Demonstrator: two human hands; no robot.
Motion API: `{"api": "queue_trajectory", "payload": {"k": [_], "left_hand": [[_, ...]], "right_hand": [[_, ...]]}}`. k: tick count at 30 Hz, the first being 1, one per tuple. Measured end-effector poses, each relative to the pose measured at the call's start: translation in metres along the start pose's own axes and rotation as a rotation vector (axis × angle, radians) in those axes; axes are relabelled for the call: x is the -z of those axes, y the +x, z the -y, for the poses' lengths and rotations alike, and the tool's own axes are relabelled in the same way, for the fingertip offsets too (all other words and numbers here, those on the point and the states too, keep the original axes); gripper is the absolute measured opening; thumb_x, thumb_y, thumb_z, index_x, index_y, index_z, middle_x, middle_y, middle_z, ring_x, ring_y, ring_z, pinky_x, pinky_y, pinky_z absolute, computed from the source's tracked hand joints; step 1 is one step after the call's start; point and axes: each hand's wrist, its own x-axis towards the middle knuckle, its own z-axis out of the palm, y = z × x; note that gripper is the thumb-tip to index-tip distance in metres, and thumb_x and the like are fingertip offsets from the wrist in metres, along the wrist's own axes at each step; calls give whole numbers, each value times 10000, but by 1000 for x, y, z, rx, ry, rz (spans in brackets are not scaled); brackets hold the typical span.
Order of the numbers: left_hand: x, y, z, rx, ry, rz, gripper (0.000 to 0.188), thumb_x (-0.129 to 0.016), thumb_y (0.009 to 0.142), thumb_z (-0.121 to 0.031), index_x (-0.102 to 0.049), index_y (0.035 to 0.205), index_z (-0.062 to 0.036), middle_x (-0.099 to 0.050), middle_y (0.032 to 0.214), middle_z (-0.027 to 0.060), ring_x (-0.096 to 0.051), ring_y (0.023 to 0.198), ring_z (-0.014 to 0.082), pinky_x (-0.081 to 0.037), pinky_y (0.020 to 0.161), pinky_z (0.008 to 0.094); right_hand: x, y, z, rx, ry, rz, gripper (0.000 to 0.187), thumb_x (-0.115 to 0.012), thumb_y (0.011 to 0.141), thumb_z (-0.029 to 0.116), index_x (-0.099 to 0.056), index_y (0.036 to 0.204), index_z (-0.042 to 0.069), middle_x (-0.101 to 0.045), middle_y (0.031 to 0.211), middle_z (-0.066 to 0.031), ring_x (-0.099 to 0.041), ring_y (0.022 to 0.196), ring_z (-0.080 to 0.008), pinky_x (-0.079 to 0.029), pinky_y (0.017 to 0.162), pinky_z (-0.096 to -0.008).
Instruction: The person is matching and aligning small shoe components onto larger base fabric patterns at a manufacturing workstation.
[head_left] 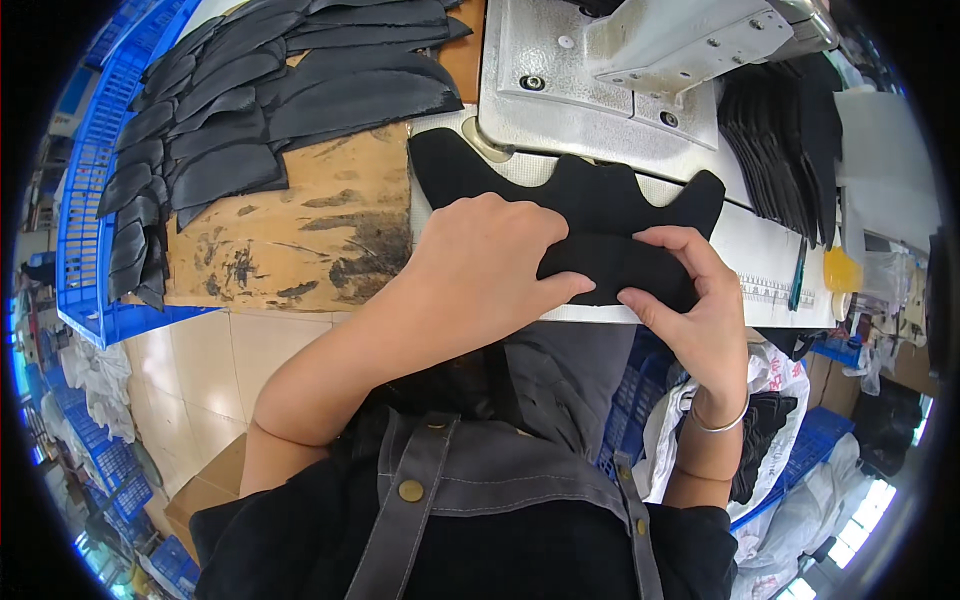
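Observation:
A flat black cut piece [600,188] with scalloped edges lies on the white sewing machine bed in front of me. Over its near side sits a smaller black cut piece [625,262], with rounded ends. My left hand [490,255] is closed over the left end of the smaller piece, thumb along its near edge and fingertips hidden. At the other end my right hand [705,300] pinches it between thumb and fingers. Whether the two pieces are joined I cannot tell.
The metal base of the sewing machine [600,110] stands just beyond the pieces. Black curved pieces [340,90] spread over a worn wooden board [300,235] at the left, beside a blue crate [85,220]. A stack of black pieces [775,150] hangs at the right, near a ruler strip [775,288].

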Motion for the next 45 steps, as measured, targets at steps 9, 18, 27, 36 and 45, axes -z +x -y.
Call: {"api": "queue_trajectory", "payload": {"k": [9,18,27,36,45], "left_hand": [[3,1,-3,5,2,27,429,-746,756,-368,-582,726,28,-553,633,186,-562,637,386,-420,554,415],[3,-1,-4,38,4,49,402,-742,763,-353,-587,741,18,-558,636,187,-560,638,388,-426,572,418],[12,0,-14,59,197,96,380,-725,778,-381,-609,801,-20,-613,671,147,-604,660,351,-462,596,420],[25,-3,4,-9,108,101,291,-692,819,-310,-583,781,-42,-602,662,117,-608,667,332,-449,581,399],[35,-2,6,67,-45,185,255,-734,779,-231,-570,765,-36,-597,690,94,-595,721,302,-450,651,390]], "right_hand": [[-2,-1,0,86,-68,-27,423,-756,703,44,-598,1096,23,-678,1016,-115,-683,951,-252,-505,844,-299],[-1,0,3,108,-138,-7,426,-766,709,55,-593,1097,33,-682,981,-129,-704,871,-285,-530,743,-307],[-1,17,13,160,-403,62,579,-835,621,166,-530,1106,81,-667,881,-163,-663,753,-365,-518,653,-384],[-3,19,14,143,-460,107,617,-838,606,192,-508,1120,106,-663,866,-173,-659,796,-378,-510,689,-407],[-2,21,16,143,-416,115,637,-855,588,155,-500,1112,87,-661,852,-183,-667,767,-377,-509,659,-385]]}}
